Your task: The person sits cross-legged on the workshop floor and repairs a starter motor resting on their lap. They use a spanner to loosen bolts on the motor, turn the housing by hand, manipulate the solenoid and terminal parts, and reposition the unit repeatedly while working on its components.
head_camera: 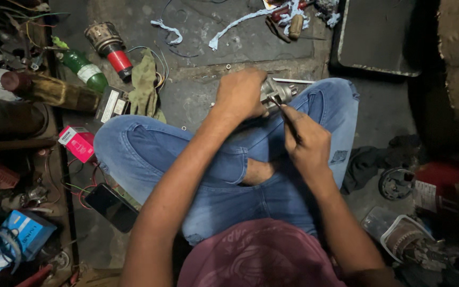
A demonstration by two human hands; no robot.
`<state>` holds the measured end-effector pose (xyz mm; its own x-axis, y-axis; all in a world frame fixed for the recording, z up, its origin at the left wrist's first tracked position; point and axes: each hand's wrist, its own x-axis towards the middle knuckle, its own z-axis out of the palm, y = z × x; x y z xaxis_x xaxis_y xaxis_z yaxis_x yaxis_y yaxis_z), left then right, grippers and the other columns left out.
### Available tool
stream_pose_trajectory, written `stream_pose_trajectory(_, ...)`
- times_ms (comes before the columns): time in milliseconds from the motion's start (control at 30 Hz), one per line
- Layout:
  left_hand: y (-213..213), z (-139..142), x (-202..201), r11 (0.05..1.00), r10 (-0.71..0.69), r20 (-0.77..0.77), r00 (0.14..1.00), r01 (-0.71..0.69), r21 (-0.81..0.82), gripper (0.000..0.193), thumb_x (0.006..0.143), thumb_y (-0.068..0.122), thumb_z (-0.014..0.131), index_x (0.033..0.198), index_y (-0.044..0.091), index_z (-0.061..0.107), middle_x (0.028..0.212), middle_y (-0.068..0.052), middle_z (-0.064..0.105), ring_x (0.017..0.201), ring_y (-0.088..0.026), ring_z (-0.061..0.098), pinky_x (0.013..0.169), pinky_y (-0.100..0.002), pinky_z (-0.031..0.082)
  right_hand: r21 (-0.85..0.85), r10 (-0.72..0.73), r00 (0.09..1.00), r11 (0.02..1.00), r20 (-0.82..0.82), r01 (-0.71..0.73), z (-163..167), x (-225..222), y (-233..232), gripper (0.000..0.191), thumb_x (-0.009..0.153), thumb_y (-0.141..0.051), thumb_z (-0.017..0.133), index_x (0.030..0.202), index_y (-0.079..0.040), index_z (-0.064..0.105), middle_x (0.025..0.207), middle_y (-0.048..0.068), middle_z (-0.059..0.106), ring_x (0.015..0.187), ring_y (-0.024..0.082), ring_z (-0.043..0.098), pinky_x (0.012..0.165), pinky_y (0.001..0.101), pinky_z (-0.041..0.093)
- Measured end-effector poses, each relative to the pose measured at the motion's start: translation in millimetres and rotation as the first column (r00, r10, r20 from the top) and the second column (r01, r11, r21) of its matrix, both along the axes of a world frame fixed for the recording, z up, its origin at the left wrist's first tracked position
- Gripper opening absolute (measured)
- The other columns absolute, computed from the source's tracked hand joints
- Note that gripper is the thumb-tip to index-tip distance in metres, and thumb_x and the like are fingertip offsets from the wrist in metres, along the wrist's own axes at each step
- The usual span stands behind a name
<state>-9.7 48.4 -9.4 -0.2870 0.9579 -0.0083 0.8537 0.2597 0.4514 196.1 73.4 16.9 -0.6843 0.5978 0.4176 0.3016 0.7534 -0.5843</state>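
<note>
I sit cross-legged in blue jeans on a grimy floor. My left hand (243, 94) grips a small grey metal motor part (276, 93) held over my knees. My right hand (306, 139) pinches a thin dark tool (283, 112), its tip touching the metal part just right of my left hand. Most of the part is hidden under my left fingers.
A green bottle (85, 69), a red-ended motor armature (110, 47), a rag (144, 85) and a pink box (77, 142) lie at left. A black phone (111, 206) rests by my left knee. A dark tray (375, 34) sits at top right, motor parts (410, 239) at bottom right.
</note>
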Motion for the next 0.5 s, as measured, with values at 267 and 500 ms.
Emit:
stream_pose_trajectory(267, 8, -8, 1, 0.999, -0.033, -0.045, 0.998, 0.033, 0.004, 0.060, 0.049, 0.031, 0.094, 0.097, 0.003, 0.070, 0.101, -0.018, 0.072, 0.094, -0.039, 0.070, 0.080, -0.049, 0.057, -0.064, 0.092, 0.995, 0.994, 0.033, -0.089, 2, 5, 19, 0.033, 0.093, 0.002, 0.069, 0.125, -0.003, 0.068, 0.106, 0.018, 0.071, 0.093, 0.034, 0.072, 0.082, 0.0381, 0.056)
stream_pose_trajectory(500, 17, -15, 0, 1.000, -0.022, -0.095, 0.995, 0.021, -0.011, 0.050, 0.056, 0.025, 0.092, 0.096, 0.004, 0.072, 0.100, -0.019, 0.073, 0.091, -0.039, 0.072, 0.078, -0.050, 0.058, -0.175, 0.329, 0.940, 0.934, 0.088, -0.310, 15, 0, 74, 0.027, 0.092, 0.000, 0.072, 0.119, -0.002, 0.072, 0.108, 0.017, 0.075, 0.094, 0.029, 0.075, 0.083, 0.0348, 0.057)
